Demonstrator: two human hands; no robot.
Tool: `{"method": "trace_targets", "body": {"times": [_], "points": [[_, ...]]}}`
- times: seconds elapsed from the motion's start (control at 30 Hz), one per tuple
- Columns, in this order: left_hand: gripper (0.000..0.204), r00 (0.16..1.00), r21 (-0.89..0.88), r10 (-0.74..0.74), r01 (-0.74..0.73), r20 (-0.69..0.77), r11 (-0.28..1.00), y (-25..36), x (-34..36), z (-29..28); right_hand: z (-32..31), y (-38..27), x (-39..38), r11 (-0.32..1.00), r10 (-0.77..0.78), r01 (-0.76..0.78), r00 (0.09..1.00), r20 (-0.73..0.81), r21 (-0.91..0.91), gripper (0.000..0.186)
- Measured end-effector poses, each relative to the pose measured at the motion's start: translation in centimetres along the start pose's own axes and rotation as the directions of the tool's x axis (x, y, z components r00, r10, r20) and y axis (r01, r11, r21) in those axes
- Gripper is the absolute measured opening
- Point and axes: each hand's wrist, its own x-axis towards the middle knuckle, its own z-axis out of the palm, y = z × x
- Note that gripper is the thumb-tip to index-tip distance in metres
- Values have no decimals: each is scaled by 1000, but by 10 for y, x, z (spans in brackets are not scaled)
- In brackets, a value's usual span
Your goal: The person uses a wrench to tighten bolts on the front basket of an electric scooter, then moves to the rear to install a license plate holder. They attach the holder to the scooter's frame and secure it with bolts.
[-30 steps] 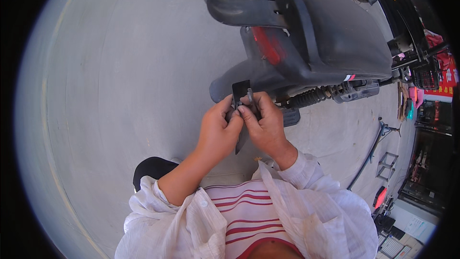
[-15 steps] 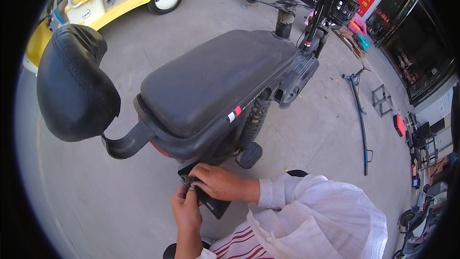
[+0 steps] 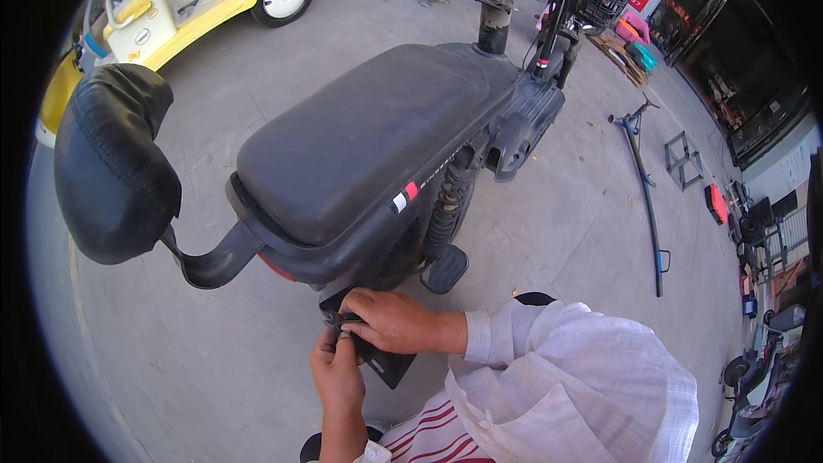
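Observation:
A black electric scooter [image 3: 369, 137] stands before me, its padded backrest [image 3: 111, 163] at the left. Below its tail, a flat black plate [image 3: 390, 367] hangs at a tilt behind my hands. My right hand [image 3: 399, 322] is closed round a small dark metal wrench [image 3: 332, 319], whose open jaw shows past the fingers at the plate's edge. Just beneath it my left hand [image 3: 336, 370] is closed, thumb and fingers pinched together against the wrench's jaw. Whatever small piece lies between those fingertips is too hidden to name.
The scooter's pedal [image 3: 445, 269] and spring shock absorber [image 3: 450, 201] are close beyond my right hand. A yellow-and-white vehicle [image 3: 206, 4] is parked far left. On the right lie a long metal stand [image 3: 641, 197], a metal frame [image 3: 683, 160] and a red box [image 3: 717, 204].
The view has shifted a little, so the scooter appears slightly farther left. Both hands keep their grip at the plate, with hardly any visible movement.

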Motion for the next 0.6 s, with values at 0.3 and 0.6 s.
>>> {"method": "trace_targets", "body": {"times": [0.3,0.6], "points": [[22,997,72,66,-63,-32,995,9,-6,10,3,-5,-2,968,183,-173,982,-39,183,24],[20,997,144,71,-64,-41,988,12,-10,8,-3,1,-1,997,-57,58,998,-24,54,17]]}}
